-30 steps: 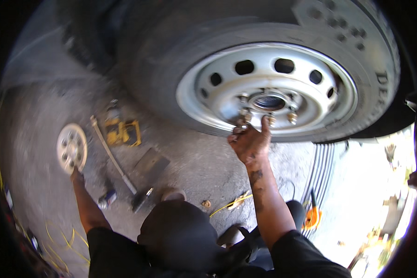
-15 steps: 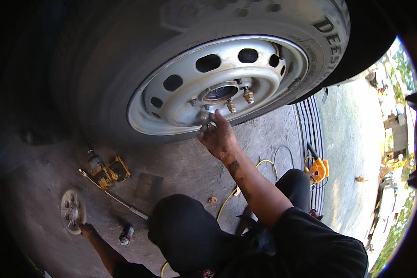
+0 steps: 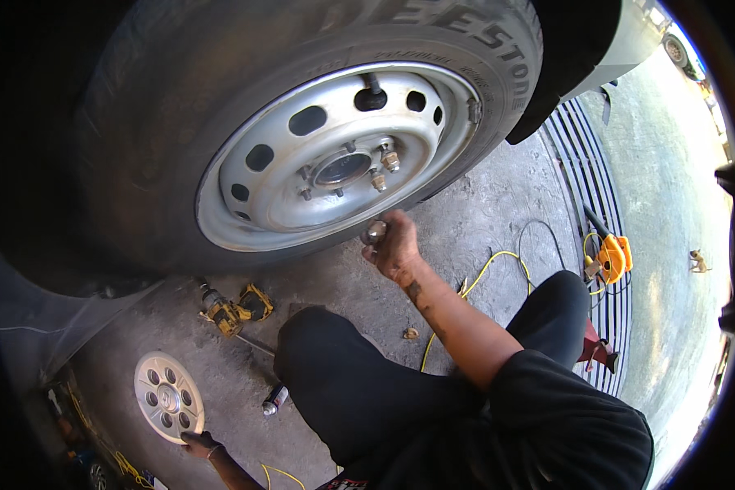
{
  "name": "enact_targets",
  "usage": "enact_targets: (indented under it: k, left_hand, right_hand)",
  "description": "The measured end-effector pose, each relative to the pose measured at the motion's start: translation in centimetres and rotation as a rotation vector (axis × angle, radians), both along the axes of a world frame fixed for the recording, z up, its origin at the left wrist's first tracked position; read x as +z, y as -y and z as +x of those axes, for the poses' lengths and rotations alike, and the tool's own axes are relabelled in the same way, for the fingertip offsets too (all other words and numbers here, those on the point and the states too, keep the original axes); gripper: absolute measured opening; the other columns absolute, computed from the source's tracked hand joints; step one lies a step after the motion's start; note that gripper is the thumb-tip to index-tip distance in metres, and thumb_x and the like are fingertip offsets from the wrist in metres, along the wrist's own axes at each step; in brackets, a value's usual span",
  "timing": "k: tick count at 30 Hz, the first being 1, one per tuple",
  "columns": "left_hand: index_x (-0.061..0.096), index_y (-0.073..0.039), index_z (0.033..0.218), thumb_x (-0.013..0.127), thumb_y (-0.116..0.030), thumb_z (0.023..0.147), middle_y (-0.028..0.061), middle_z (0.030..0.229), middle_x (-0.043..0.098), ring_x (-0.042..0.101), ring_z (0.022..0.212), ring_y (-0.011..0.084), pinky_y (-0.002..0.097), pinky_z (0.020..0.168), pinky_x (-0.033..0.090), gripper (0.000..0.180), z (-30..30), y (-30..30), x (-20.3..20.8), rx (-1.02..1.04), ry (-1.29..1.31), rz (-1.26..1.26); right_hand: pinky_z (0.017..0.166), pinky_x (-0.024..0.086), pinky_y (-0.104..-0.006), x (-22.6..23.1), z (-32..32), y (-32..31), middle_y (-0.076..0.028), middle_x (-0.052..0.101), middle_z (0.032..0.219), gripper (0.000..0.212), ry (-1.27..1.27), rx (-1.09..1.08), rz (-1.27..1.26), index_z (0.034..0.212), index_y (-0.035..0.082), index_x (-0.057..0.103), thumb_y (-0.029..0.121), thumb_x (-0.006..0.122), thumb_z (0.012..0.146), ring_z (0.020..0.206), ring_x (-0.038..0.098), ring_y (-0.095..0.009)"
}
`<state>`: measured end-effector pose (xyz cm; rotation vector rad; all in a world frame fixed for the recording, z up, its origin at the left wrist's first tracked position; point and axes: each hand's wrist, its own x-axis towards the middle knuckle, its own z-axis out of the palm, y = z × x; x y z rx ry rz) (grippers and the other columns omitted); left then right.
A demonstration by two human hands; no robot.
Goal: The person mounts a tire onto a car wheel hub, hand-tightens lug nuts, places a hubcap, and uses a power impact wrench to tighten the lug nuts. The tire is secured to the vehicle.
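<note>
Grey concrete floor (image 3: 498,204) spreads under a large black tyre on a silver steel wheel with round holes (image 3: 335,155), its hub showing studs and two brass-coloured lug nuts (image 3: 390,159). Right hand (image 3: 394,245) sits just below the rim, its grip curled around a small shiny metal piece (image 3: 375,232). Left hand (image 3: 198,443) rests fingertips on the edge of a round silver hubcap (image 3: 167,396) lying flat on the floor; how its grip stands I cannot tell. Near the knee lies a yellow and black power tool (image 3: 235,309)
</note>
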<state>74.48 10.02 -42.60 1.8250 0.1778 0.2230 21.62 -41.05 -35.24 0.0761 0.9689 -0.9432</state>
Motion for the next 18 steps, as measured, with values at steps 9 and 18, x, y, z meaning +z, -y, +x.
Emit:
enact_targets:
  k: [9,18]
  left_hand:
    - [0.041,0.005,0.144,0.057,-0.026,0.103,0.0218,0.137,0.053,0.055,0.117,0.0274,0.0412,0.103,0.042,0.054,-17.2,9.2,17.8,-0.324,0.411,0.011]
    - [0.047,0.004,0.131,0.056,-0.038,0.102,0.0161,0.124,0.055,0.052,0.111,0.0230,0.0374,0.100,0.040,0.052,-31.0,21.5,24.0,-0.546,0.629,0.119]
  right_hand:
    - [0.052,0.041,-0.0221,1.2,-5.2,4.5,0.004,0.061,0.088,0.042,0.193,0.465,-0.276,0.109,0.014,0.062,0.051,0.043,0.104,0.067,0.055,-0.009]
    - [0.046,0.038,-0.0212,1.0,-4.2,5.0,0.001,0.060,0.085,0.041,0.316,0.340,-0.114,0.099,0.013,0.057,0.052,0.046,0.103,0.060,0.050,-0.010]
